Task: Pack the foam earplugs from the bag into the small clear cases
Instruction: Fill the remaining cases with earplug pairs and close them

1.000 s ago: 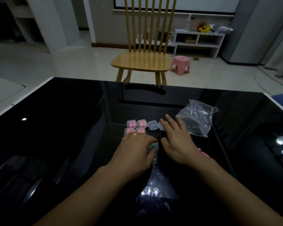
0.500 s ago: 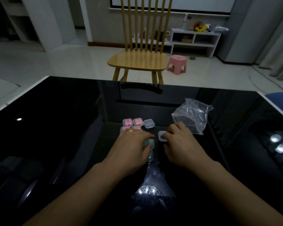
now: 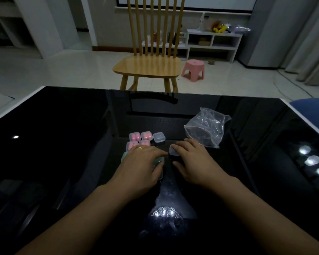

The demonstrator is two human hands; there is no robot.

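Observation:
Several small clear cases [image 3: 146,135] with pink earplugs inside sit in two rows on the black glass table [image 3: 63,144]. An empty clear case [image 3: 159,137] stands at the right end of the far row. My left hand [image 3: 142,166] lies over mint-green cases [image 3: 159,161], with one held between thumb and forefinger. My right hand [image 3: 193,161] is just to the right, its fingers curled over another small clear case [image 3: 173,151]. The crumpled clear plastic bag [image 3: 206,129] lies beyond my right hand. What it holds cannot be made out.
A wooden chair [image 3: 147,69] stands at the far table edge, and a pink stool [image 3: 193,69] is on the floor behind it. A blue object [image 3: 311,105] shows past the table's right edge. Ceiling lights glare off the glass at right and near me.
My right hand reached to the far row of cases, then drew back toward me with a clear case under its curled fingers. My left hand stayed over the green cases.

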